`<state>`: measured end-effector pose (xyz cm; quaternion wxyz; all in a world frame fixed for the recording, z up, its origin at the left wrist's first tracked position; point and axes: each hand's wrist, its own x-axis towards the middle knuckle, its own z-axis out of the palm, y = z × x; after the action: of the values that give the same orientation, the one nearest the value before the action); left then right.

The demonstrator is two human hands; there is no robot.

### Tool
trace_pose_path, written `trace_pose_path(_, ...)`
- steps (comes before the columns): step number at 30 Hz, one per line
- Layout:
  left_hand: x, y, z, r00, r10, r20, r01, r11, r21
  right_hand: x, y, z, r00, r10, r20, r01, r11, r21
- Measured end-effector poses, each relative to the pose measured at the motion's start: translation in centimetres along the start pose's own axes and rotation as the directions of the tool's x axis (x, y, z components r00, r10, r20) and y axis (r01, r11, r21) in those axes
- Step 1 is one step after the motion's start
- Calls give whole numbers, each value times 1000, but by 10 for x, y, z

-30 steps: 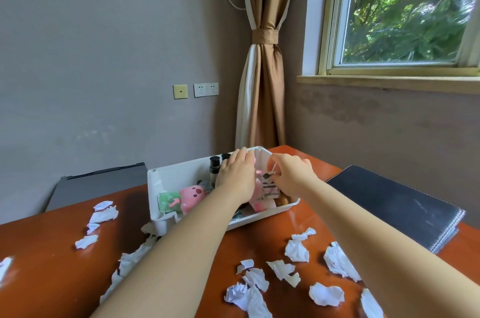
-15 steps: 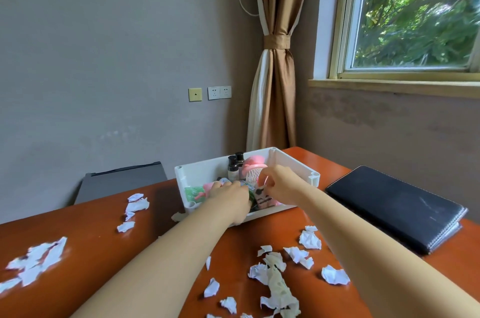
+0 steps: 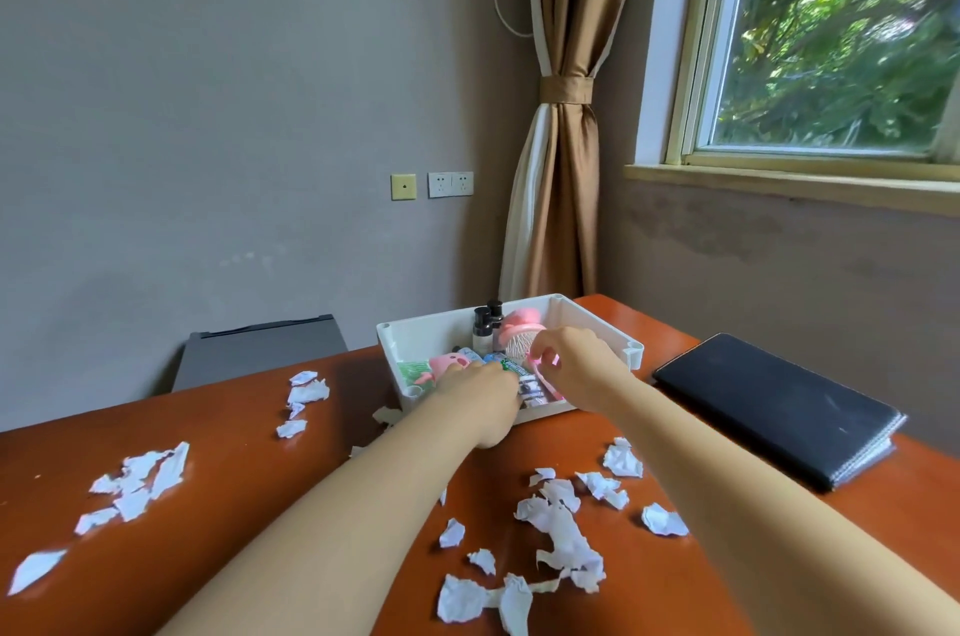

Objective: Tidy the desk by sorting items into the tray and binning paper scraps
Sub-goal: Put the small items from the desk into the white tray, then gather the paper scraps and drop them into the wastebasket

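Torn paper scraps (image 3: 136,479) lie strewn on the left of the brown desk (image 3: 218,433), with more near the middle. The white tray (image 3: 415,331) stands at the desk's far edge and holds a pink toy (image 3: 449,362), two small bottles (image 3: 483,329) and a pink brush (image 3: 519,329). The left hand (image 3: 480,388) reaches into the tray with its fingers hidden, so I cannot tell its grip. The right hand (image 3: 579,365) pinches a thin pink strip (image 3: 545,383) over the tray. A black notebook (image 3: 774,407) lies at the right

Soft daylight from the window (image 3: 831,38); edges perhaps slightly warped.
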<state>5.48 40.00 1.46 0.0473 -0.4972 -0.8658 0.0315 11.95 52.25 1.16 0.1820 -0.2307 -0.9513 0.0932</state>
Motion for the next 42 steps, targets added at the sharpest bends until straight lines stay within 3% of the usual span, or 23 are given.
trace_pose_path(8, -62, -2, -44, 998, 69, 9, -65, 974, -215, -52, -23, -50, 993, -71, 97, 74, 997, -27)
trace_pose_path(16, -156, -5, -75, 996, 93, -7, -91, 962, -256, -131, -68, -101, 965, -146, 220, 156, 987, -32)
trace_pose_path(21, -220, -4, -77, 999, 36, 26, -27, 956, -291, -193, -107, -125, 927, -154, 342, 151, 988, 37)
trace_pose_path(24, -258, -5, -72, 999, 22, 47, -6, 953, -302, -228, -127, -124, 905, -186, 384, 190, 981, 29)
trace_pose_path(30, -328, -7, -57, 995, 31, 91, -3, 955, -296, -279, -130, -88, 907, -235, 350, 184, 968, 173)
trace_pose_path(33, -361, -9, -43, 998, -18, 68, 40, 943, -330, -302, -129, -62, 916, -233, 325, 159, 958, 240)
trace_pose_path(37, -405, -15, -19, 987, -159, 28, 161, 947, -277, -333, -139, -27, 953, -169, 250, 130, 978, 164)
trace_pose_path(42, -457, -28, 23, 939, -343, -23, 332, 923, -195, -358, -166, -2, 956, -144, 256, 110, 984, 141)
